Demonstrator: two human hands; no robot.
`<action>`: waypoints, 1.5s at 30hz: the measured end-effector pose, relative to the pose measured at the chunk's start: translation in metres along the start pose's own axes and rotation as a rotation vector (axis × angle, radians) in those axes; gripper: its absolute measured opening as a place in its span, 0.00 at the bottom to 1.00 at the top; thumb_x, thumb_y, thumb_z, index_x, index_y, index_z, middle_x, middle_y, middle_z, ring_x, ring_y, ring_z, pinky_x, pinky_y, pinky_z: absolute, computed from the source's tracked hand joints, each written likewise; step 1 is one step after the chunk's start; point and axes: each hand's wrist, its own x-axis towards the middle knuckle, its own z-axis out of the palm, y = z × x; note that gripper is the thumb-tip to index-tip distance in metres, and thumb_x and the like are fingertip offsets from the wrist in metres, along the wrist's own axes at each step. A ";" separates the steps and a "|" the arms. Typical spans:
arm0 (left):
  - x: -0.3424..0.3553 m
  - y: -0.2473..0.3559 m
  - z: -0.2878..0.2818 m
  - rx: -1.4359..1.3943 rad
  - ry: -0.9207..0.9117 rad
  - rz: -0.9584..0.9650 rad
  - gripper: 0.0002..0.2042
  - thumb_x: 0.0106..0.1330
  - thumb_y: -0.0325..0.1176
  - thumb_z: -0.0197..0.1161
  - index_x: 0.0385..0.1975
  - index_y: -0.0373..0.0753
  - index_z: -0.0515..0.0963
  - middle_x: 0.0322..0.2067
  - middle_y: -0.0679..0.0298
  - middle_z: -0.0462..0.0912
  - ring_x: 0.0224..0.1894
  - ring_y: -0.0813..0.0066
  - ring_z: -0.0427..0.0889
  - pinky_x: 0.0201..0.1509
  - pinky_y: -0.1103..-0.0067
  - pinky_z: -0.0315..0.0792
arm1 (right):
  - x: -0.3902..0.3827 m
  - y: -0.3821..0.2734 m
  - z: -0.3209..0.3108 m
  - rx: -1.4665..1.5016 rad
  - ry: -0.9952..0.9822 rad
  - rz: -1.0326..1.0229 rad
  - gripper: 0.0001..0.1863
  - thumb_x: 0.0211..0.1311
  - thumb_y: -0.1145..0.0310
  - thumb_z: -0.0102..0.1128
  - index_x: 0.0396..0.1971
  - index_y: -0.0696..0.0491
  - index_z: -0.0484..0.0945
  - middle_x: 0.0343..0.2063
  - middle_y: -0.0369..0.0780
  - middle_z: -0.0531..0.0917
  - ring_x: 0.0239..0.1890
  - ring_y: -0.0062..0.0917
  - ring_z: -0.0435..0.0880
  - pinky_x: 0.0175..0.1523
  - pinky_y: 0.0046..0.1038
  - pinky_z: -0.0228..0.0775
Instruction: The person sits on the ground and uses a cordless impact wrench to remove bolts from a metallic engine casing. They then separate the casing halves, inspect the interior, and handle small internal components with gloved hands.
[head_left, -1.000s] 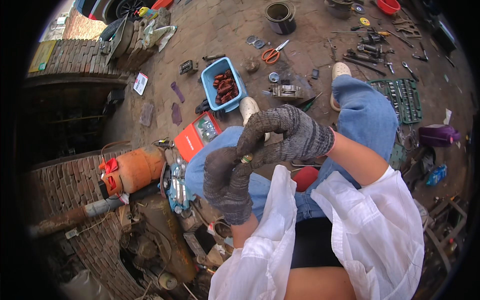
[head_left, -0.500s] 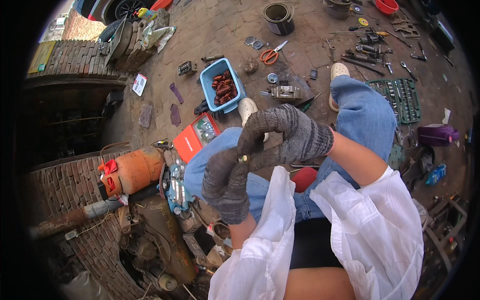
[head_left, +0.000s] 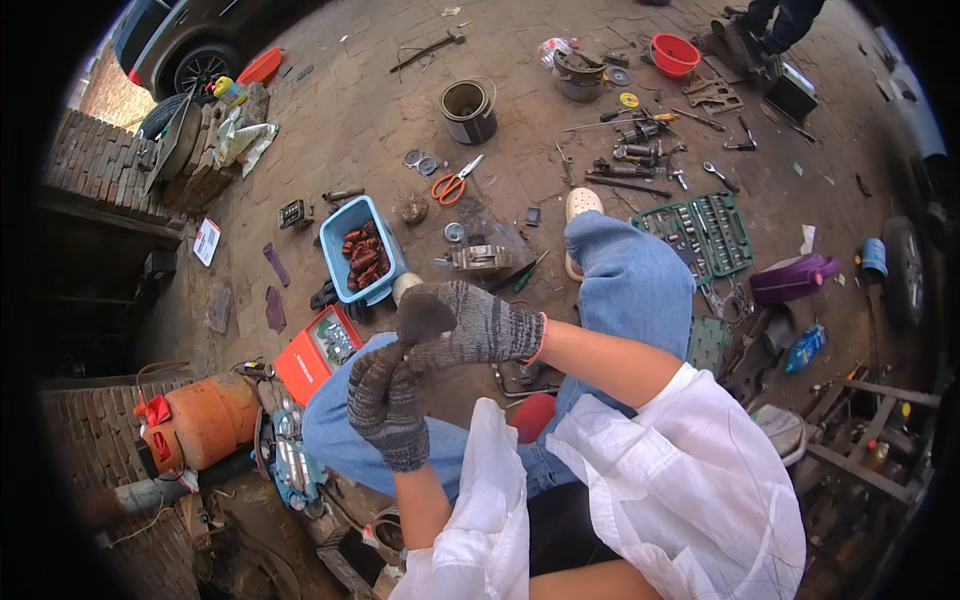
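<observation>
Grey knit work gloves cover both my hands, which meet over my left knee. My left hand (head_left: 388, 408) is closed, its fingertips pressed up against the other glove. Curled in front of it, my right hand (head_left: 465, 325) has its dark, soiled fingers bent together. Whatever they pinch is hidden by the gloves. Just beyond lies a metal block-shaped part (head_left: 480, 258). To the left of the hands, a light-blue basin (head_left: 398, 258) holds several reddish-brown pieces. Below it an open red box (head_left: 303, 372) contains small parts in clear packing.
Orange-handled scissors (head_left: 448, 188) and a dark bucket (head_left: 470, 128) are farther out. A green socket set (head_left: 722, 235) lies open at the right, near scattered tools. An orange gas cylinder (head_left: 210, 422) lies at the left. Someone's dark-trousered legs (head_left: 785, 22) show at the far right.
The view has swung right, so the scene sits farther left. A small brass-coloured piece seen between my fingertips earlier is now hidden. My right hand has closed in over my left fingertips.
</observation>
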 end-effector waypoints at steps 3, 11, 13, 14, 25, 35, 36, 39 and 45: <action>0.021 -0.005 0.005 -0.231 -0.085 -0.174 0.10 0.57 0.21 0.58 0.39 0.32 0.77 0.35 0.63 0.79 0.37 0.76 0.76 0.40 0.81 0.72 | -0.001 0.000 -0.008 0.364 0.049 -0.018 0.18 0.49 0.65 0.64 0.39 0.57 0.74 0.37 0.38 0.77 0.42 0.22 0.75 0.48 0.25 0.68; 0.125 -0.055 -0.002 -0.199 -0.236 -0.377 0.10 0.58 0.25 0.60 0.40 0.33 0.77 0.33 0.63 0.80 0.32 0.80 0.77 0.37 0.83 0.72 | 0.011 0.119 -0.059 1.316 0.734 0.239 0.08 0.56 0.77 0.51 0.37 0.58 0.73 0.30 0.42 0.78 0.31 0.26 0.77 0.39 0.26 0.75; 0.156 -0.057 0.003 -0.159 -0.333 -0.416 0.10 0.58 0.26 0.60 0.40 0.33 0.77 0.33 0.62 0.81 0.33 0.79 0.78 0.39 0.82 0.72 | 0.005 0.167 -0.066 1.439 0.931 0.288 0.07 0.56 0.78 0.50 0.35 0.58 0.73 0.29 0.42 0.77 0.30 0.28 0.77 0.40 0.27 0.76; 0.167 -0.064 0.007 -0.072 -0.372 -0.317 0.10 0.58 0.27 0.61 0.39 0.33 0.78 0.34 0.61 0.81 0.34 0.76 0.78 0.40 0.81 0.72 | 0.001 0.191 -0.069 1.496 1.031 0.307 0.06 0.56 0.78 0.49 0.34 0.59 0.73 0.28 0.43 0.77 0.30 0.29 0.77 0.41 0.27 0.76; 0.164 -0.120 0.027 0.837 -1.046 0.026 0.18 0.55 0.45 0.58 0.39 0.37 0.75 0.38 0.52 0.76 0.43 0.56 0.75 0.49 0.67 0.67 | 0.112 0.453 -0.214 0.388 1.117 0.573 0.18 0.53 0.82 0.50 0.46 0.56 0.71 0.34 0.43 0.77 0.31 0.27 0.76 0.37 0.25 0.75; 0.168 -0.128 0.011 0.896 -1.044 -0.079 0.12 0.52 0.36 0.57 0.33 0.38 0.76 0.37 0.53 0.75 0.43 0.58 0.75 0.45 0.68 0.71 | 0.267 0.271 -0.259 0.886 0.961 0.402 0.35 0.64 0.51 0.40 0.64 0.56 0.44 0.65 0.47 0.48 0.65 0.36 0.53 0.63 0.37 0.54; 0.168 -0.130 0.013 0.916 -1.052 -0.081 0.11 0.52 0.35 0.56 0.33 0.38 0.76 0.37 0.53 0.75 0.43 0.58 0.75 0.45 0.68 0.71 | 0.257 0.290 -0.259 0.915 0.964 0.388 0.35 0.64 0.51 0.41 0.64 0.55 0.44 0.64 0.47 0.48 0.65 0.36 0.54 0.63 0.37 0.54; 0.166 -0.135 0.022 0.881 -1.025 -0.036 0.11 0.50 0.32 0.57 0.33 0.38 0.75 0.36 0.53 0.75 0.42 0.59 0.75 0.44 0.69 0.71 | 0.203 0.382 -0.275 0.070 0.698 0.288 0.29 0.64 0.54 0.43 0.60 0.55 0.55 0.59 0.46 0.62 0.59 0.34 0.64 0.61 0.37 0.58; 0.161 -0.139 0.007 0.952 -1.037 -0.140 0.21 0.53 0.44 0.59 0.41 0.36 0.74 0.40 0.51 0.75 0.45 0.56 0.75 0.49 0.68 0.68 | 0.055 0.451 -0.131 1.063 1.193 0.502 0.20 0.63 0.59 0.46 0.52 0.52 0.66 0.50 0.39 0.72 0.49 0.31 0.74 0.51 0.33 0.65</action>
